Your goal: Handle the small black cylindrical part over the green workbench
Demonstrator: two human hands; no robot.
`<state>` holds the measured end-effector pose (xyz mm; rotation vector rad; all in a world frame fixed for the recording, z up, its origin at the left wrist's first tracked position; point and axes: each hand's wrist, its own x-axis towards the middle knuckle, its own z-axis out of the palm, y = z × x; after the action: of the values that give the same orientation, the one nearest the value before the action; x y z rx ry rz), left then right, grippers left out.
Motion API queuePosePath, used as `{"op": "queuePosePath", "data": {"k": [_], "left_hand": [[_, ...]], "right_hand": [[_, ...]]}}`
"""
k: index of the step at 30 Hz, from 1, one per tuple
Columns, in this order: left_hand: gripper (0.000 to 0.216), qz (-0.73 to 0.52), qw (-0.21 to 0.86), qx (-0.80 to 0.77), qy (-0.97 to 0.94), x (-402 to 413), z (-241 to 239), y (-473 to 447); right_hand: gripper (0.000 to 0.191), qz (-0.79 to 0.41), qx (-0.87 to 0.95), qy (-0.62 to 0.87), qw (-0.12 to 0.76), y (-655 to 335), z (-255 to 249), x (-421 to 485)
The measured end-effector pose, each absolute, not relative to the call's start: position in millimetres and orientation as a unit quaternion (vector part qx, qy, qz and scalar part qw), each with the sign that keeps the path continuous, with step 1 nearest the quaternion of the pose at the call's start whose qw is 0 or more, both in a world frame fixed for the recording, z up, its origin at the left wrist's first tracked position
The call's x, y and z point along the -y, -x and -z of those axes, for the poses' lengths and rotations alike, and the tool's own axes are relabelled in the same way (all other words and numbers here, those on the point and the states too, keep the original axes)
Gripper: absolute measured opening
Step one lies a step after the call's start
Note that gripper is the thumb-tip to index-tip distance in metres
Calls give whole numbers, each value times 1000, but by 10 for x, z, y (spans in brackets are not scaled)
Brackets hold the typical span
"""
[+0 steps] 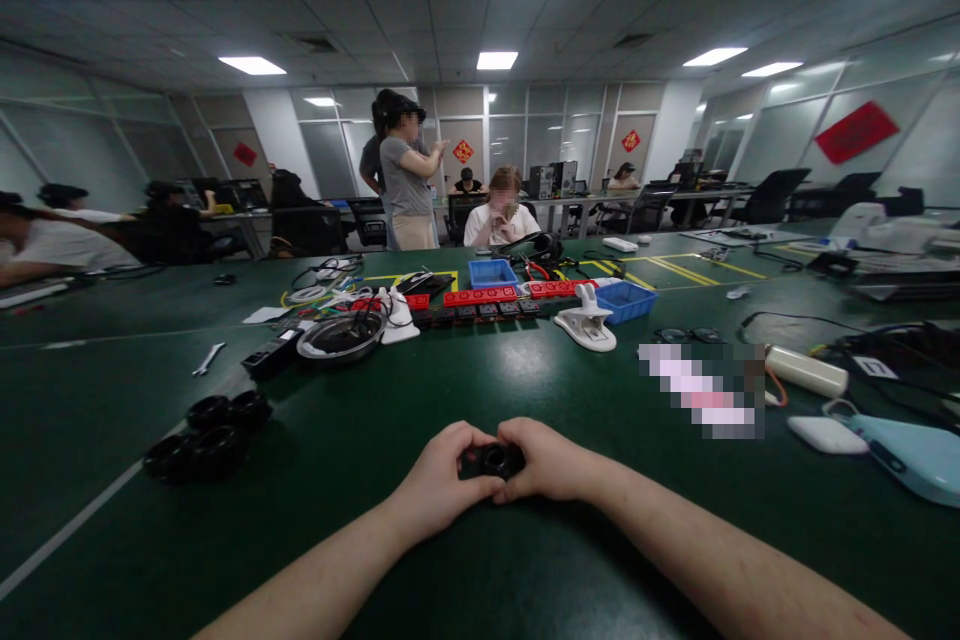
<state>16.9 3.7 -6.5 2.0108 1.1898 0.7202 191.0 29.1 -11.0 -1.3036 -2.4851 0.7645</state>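
Between both hands, just above the green table [360, 510], is a small black part [493, 460] with a round hole in its middle. My left hand [442, 475] is closed on its left end, thumb along the near side. Closed on the right end is my right hand [551, 460], its thumb and fingers close to the left thumb. What exactly the part is cannot be made out, as the fingers cover its ends. Several black ring-shaped pieces [214, 435] sit clustered on the table to the left of my hands.
A wrench [208, 359], a round metal dish [342, 336] and a white clip stand [587, 322] lie ahead. Behind them are red-and-black power strips [480, 297] and blue trays [627, 301]. Glasses [687, 334], a white cylinder [806, 371] and a light-blue case [915, 455] lie right. People sit and stand beyond.
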Motion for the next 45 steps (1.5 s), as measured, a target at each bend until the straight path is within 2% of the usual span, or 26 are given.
{"op": "queuePosePath", "data": {"k": [4,7,11,14,17,20,25,31,38,45], "left_hand": [[21,-298,311,-480,-764,-33,119,-175],[23,-300,298,-490,-762,-31,124,-179],[26,-288,309,-465,-778,-51,103,-163],[34,-294,319,-449,-781,-73,99,-146],[34,-288,315,-443,-788,-89,100,-135],[29,-282,305,-425,-804,-96,97,-130],[38,-289,304,-417,-806,-96,102,-116],[27,-282,316,-437,-793,-106,97,-105],[24,-275,325,-450,-785,-116,90,-113],[22,-287,334,-464,-769,-82,101,-152]], "right_hand": [[39,-121,856,486,128,-1807,136,-201],[41,-76,852,497,145,-1770,152,-162],[49,-160,866,444,166,-1838,135,-209],[40,-278,861,392,167,-1925,113,-288],[32,-338,848,376,158,-1975,105,-340],[31,-335,846,382,160,-1980,105,-350],[31,-357,848,350,175,-1981,76,-344],[27,-378,842,352,156,-2003,61,-363],[26,-369,848,348,153,-1988,97,-385],[31,-356,820,419,159,-1949,134,-350]]}}
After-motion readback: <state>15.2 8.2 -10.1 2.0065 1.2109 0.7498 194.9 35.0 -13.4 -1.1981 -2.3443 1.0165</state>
